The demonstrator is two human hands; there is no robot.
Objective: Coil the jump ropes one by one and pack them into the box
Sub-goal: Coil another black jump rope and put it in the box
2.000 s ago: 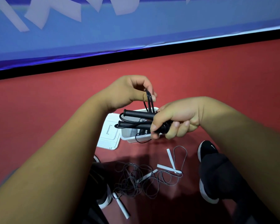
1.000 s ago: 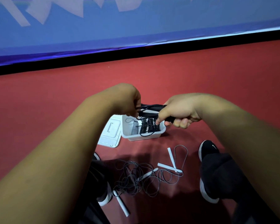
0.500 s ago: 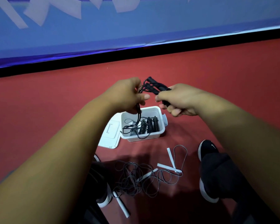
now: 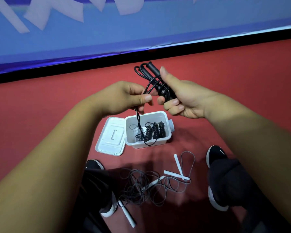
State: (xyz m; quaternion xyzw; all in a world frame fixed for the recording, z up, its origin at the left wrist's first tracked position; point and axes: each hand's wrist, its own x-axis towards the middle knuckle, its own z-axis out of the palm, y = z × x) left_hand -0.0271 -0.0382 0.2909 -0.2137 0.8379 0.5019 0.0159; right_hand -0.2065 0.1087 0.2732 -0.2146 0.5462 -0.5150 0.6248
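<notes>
**Black rope half wrapped, tail trailing into the box**

Since half a second ago my right hand has rolled palm-up, thumb raised, tipping the handles up and away from me. The black jump rope sits in that hand, fingers curled round both handles and the turns already wound on them. My left hand, just beside it, pinches the cord between thumb and fingers. From that pinch the loose tail hangs twisted, straight down into the white box below both hands, where three coiled ropes already lie.

The risk I see is the tail: its end seems to rest among the packed coils, so pulling it up for the next turn could snag one and drag it out. Slack turns could also slip off the handles if my right hand's grip loosens.

The lid lies under my left wrist. The white-handled ropes are tangled nearer me, between my shoes.
</notes>
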